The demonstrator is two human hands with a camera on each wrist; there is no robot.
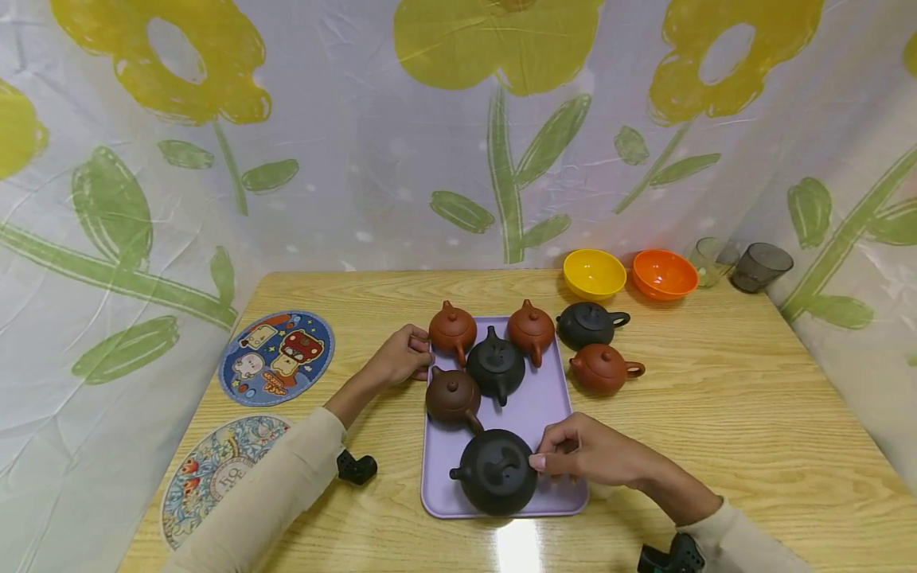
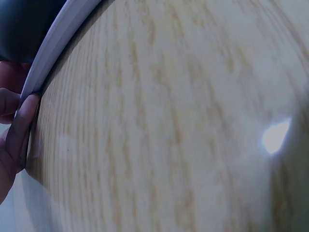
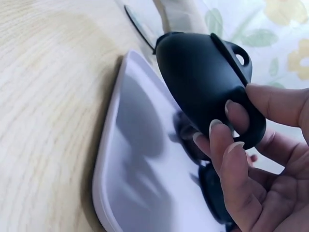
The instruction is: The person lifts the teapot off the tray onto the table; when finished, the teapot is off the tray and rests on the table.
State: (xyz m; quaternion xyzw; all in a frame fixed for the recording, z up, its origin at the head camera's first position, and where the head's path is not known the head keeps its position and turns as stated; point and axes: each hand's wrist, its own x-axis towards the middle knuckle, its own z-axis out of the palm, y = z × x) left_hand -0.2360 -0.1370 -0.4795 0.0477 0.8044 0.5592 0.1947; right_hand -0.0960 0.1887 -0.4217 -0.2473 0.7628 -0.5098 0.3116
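In the head view, a lilac tray [image 1: 544,398] lies on the wooden bench [image 1: 731,406]. Four teapots stand inside it: a back-left clay pot [image 1: 453,329], a back-right clay pot [image 1: 531,329], a middle black pot [image 1: 496,369] between and in front of them, and a dark brown pot [image 1: 453,396] by the left rim. A large black teapot [image 1: 497,481] is over the tray's near end, its spout pointing left. The hands are apart: the left hand [image 1: 397,358] grips the tray's left rim, the right hand [image 1: 598,454] clamps the large teapot's handle. Just right of the tray sit an outer black pot [image 1: 584,327] and an outer clay pot [image 1: 598,371] (all lidded, so their contents are hidden). Behind them stand a yellow bowl [image 1: 595,277], an orange bowl [image 1: 665,277], a clear tumbler [image 1: 711,263] and a smoky tumbler [image 1: 759,268].

In the left wrist view, fingers [image 2: 25,112] pinch the tray's rim, with a dark rounded pot beyond it.

In the right wrist view, thumb and fingers hold the large teapot's handle, its body raised above the tray floor.
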